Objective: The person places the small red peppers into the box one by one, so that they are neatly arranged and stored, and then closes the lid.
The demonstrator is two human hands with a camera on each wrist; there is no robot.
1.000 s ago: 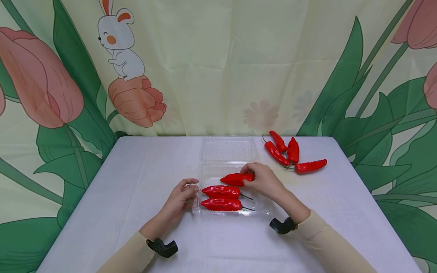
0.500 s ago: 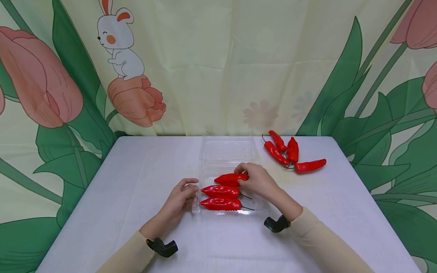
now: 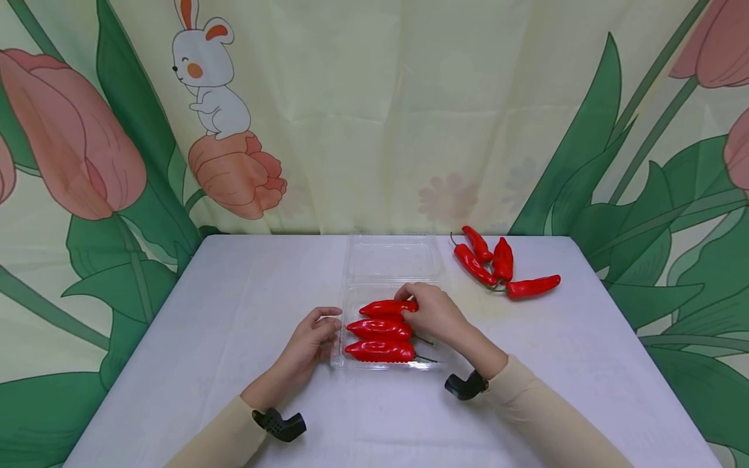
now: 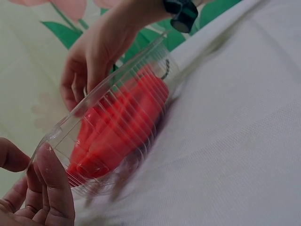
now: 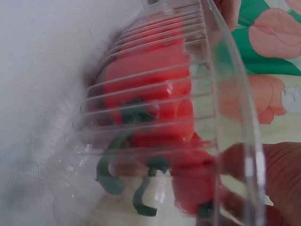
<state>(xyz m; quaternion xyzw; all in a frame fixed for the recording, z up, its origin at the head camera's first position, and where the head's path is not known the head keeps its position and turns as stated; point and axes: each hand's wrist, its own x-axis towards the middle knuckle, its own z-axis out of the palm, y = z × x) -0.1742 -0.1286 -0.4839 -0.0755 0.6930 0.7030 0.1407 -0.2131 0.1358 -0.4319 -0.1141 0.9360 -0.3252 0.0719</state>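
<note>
A clear plastic clamshell box (image 3: pixel 342 359) lies with its lid (image 3: pixel 393 259) folded back, away from me. My left hand (image 3: pixel 310 338) pinches the box's left rim between thumb and fingers, as the left wrist view shows close up. Over the back of the tray, my right hand (image 3: pixel 432 314) grips the stem end of a red chili pepper (image 3: pixel 381 309), its tip pointing left. In front of that one, two more red peppers, a middle one (image 3: pixel 379 329) and a front one (image 3: pixel 379 351), lie side by side in the box. Their green stems (image 5: pixel 113 160) point right, seen through the ribbed wall.
Several loose red peppers lie in a cluster at the back right of the white-covered table (image 3: pixel 246 279), one long pepper (image 3: pixel 532 287) pointing right. Behind the table hangs a curtain (image 3: pixel 351 130) printed with tulips and a rabbit.
My right hand has moved left with the pepper, bringing it in line behind the other two in the box. My left hand has stayed at the rim.
</note>
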